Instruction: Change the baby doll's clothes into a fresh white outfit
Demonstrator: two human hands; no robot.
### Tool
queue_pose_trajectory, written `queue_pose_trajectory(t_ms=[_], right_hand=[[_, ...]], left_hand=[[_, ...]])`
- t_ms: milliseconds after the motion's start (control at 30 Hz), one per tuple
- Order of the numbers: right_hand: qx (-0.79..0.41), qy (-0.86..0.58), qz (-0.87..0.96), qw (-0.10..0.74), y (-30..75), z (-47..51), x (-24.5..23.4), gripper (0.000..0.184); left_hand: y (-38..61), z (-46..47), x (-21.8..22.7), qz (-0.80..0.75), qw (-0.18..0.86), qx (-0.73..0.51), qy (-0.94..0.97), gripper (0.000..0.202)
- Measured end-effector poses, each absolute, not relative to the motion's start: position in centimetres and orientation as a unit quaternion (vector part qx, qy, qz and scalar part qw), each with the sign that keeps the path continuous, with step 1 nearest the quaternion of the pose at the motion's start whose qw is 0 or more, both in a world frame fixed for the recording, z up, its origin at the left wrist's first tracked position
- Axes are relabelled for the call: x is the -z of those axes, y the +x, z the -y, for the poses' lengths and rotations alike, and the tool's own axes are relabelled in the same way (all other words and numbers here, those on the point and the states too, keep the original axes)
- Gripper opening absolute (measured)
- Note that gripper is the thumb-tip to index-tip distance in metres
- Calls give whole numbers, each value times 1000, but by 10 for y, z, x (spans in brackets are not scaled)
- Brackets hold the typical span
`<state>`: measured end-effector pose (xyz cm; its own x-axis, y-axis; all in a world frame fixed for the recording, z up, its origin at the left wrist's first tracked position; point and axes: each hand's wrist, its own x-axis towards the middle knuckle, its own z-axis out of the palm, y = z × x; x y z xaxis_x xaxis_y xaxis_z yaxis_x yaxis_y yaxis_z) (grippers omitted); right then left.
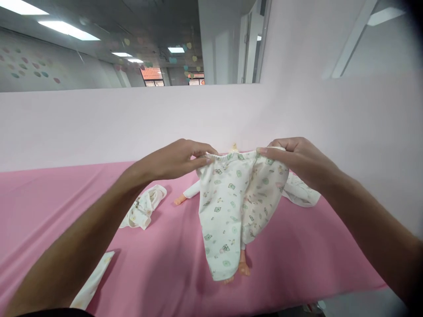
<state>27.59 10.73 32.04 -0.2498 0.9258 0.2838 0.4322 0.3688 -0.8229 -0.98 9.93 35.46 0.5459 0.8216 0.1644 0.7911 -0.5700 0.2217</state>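
A pair of white baby pants (pixel 228 207) with small green and brown prints hangs between my hands. My left hand (pixel 185 159) pinches one end of the gathered waistband, and my right hand (pixel 291 154) grips the other end. Behind the pants a doll lies on the pink sheet, mostly hidden. Its white-sleeved arm with a small hand (pixel 180 200) sticks out to the left, and a doll foot (pixel 243 266) shows under the pants.
Crumpled white printed cloth (pixel 148 204) lies left of the doll, and another printed garment (pixel 302 191) to its right. Partly behind my left forearm is a white strip of cloth (pixel 94 281). The pink-covered surface (pixel 297 259) meets a pale wall (pixel 99 123) with a mirror-like pane above.
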Motion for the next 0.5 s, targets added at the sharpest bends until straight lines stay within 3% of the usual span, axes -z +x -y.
queue_pose_trajectory(t_ms=[233, 500], right_hand=[[-305, -456, 752, 365, 267, -101, -331, 46], [-321, -387, 767, 399, 273, -94, -336, 46]], left_hand=[[17, -100, -340, -369, 120, -117, 914, 43], [21, -89, -331, -407, 261, -134, 865, 42]])
